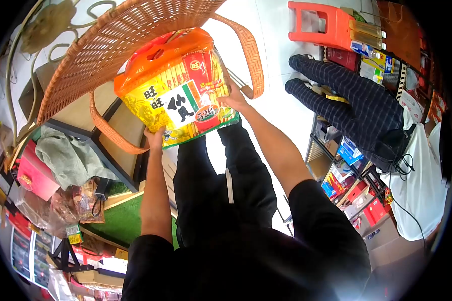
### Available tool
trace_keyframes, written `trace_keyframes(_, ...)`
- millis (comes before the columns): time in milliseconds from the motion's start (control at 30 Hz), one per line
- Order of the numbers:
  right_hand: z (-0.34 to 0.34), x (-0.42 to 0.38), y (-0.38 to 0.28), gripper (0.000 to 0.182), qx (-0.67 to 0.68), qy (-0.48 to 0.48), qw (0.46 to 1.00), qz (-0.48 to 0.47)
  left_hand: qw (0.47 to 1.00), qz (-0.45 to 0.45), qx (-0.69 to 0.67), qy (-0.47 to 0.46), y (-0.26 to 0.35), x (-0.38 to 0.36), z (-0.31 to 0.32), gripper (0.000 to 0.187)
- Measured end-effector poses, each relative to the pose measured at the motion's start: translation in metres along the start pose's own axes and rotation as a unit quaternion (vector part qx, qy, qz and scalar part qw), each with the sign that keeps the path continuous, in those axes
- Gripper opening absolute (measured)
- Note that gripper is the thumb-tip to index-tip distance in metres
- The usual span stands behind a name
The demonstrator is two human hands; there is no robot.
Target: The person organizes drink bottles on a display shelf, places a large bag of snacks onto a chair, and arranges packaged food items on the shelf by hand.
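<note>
Yellow snack pack [186, 105]: held between both sets of fingers, at the basket's mouth.
Left hand [155, 137]: pinching the lower left corner, thumb on the front.
Right hand [234, 97]: gripping the right edge.
Woven basket [93, 62]: just beyond the fingers, its left handle [108, 131] curving beside the left ones, its right handle [251, 57] near the right (closest obstacles, from here).
Grey-green cloth [73, 155]: left of the left fingers.
Red stool [332, 24], person in checked trousers [359, 95]: well right of the right fingers.
</note>
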State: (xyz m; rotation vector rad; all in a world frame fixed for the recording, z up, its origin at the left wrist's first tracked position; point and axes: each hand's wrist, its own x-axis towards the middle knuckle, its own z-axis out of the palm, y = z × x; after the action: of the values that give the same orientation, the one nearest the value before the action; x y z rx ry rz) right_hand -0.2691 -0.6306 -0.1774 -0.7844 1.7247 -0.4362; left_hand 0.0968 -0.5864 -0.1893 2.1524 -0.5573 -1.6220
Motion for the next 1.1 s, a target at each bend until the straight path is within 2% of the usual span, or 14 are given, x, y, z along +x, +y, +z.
trace_keyframes(67, 0.003, -0.023, -0.011, 0.09, -0.053, 0.031, 0.998, -0.011, 1.0, -0.002, -0.012, -0.006, 0.0, 0.002, 0.0, 0.09)
trace_keyframes(133, 0.009, -0.027, 0.013, 0.09, -0.018, 0.022, 0.997, 0.078, 1.0, 0.018, -0.003, -0.015, -0.01, 0.004, -0.002, 0.088)
trace_keyframes(167, 0.013, -0.028, 0.027, 0.087, 0.064, 0.009, 0.996, 0.059, 1.0, 0.0, 0.01, -0.014, 0.002, -0.006, -0.001, 0.086)
trace_keyframes(333, 0.008, -0.024, 0.036, 0.081, -0.006, 0.05, 0.997, 0.059, 0.999, -0.02, 0.012, -0.045, 0.014, -0.001, -0.009, 0.082)
trace_keyframes(467, -0.006, -0.029, 0.009, 0.081, -0.039, 0.01, 0.998, -0.054, 0.996, 0.017, 0.077, -0.036, 0.038, -0.016, -0.01, 0.063)
trace_keyframes(500, -0.003, -0.014, 0.016, 0.077, 0.038, 0.021, 0.99, -0.136, 0.994, 0.029, 0.084, -0.062, 0.044, -0.02, -0.012, 0.062)
trace_keyframes(533, -0.005, -0.02, -0.015, 0.074, 0.113, 0.029, 0.969, -0.218, 0.991, 0.042, 0.09, -0.087, 0.04, -0.019, -0.016, 0.061)
trace_keyframes(567, -0.019, -0.037, -0.04, 0.06, -0.057, 0.078, 0.985, -0.14, 0.986, 0.082, 0.126, -0.069, 0.038, -0.017, -0.015, 0.056)
trace_keyframes(600, -0.022, -0.042, -0.057, 0.06, -0.059, 0.082, 0.983, -0.152, 0.986, 0.093, 0.12, -0.067, 0.04, -0.018, -0.015, 0.056)
trace_keyframes(733, -0.031, -0.116, -0.185, 0.032, 0.086, 0.022, 0.986, -0.141, 0.977, 0.058, 0.146, -0.147, 0.048, -0.031, -0.014, 0.051)
trace_keyframes(900, -0.049, -0.311, -0.371, 0.018, 0.145, -0.017, 0.878, -0.456, 0.983, 0.014, 0.037, -0.18, 0.086, -0.105, -0.019, 0.034)
trace_keyframes(967, -0.071, -0.393, -0.428, 0.02, 0.055, 0.03, 0.712, -0.699, 0.978, 0.018, 0.008, -0.208, 0.048, -0.079, -0.024, 0.035)
trace_keyframes(1000, -0.082, -0.429, -0.444, 0.02, 0.033, 0.043, 0.654, -0.754, 0.974, 0.014, -0.03, -0.225, 0.033, -0.071, -0.026, 0.035)
trace_keyframes(1100, -0.106, -0.512, -0.457, 0.018, 0.001, 0.07, 0.577, -0.814, 0.978, -0.041, 0.071, -0.193, 0.036, -0.105, -0.034, 0.034)
